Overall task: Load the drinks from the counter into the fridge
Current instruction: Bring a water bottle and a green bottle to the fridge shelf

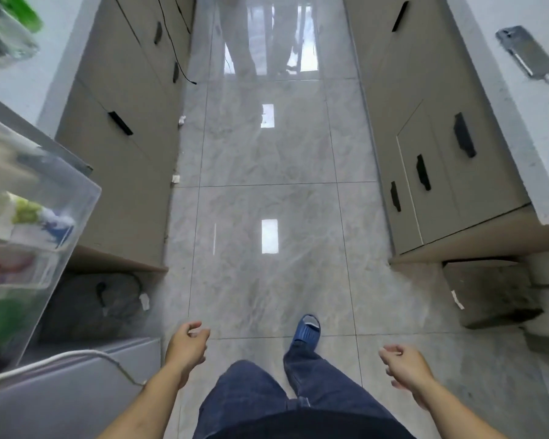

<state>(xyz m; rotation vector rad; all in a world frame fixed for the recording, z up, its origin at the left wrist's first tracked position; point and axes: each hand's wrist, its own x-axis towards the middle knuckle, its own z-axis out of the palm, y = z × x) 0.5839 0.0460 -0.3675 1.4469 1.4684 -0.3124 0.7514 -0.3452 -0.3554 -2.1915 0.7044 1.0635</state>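
I look down a narrow kitchen aisle with a glossy grey tiled floor (267,153). My left hand (186,345) and my right hand (404,367) hang low in front of me, both empty with fingers loosely curled and apart. At the left edge an open fridge door (86,198) shows clear shelves holding blurred drinks with green, blue and red labels (42,217). More blurred green and clear bottles (7,26) sit at the top left. The white counter (520,128) runs along the right.
A phone (528,52) with a cable lies on the right counter. Beige cabinets (118,90) with black handles line both sides. A dark bag (102,305) sits on the floor at left, a grey block (492,293) at right. My blue slipper (306,327) steps forward.
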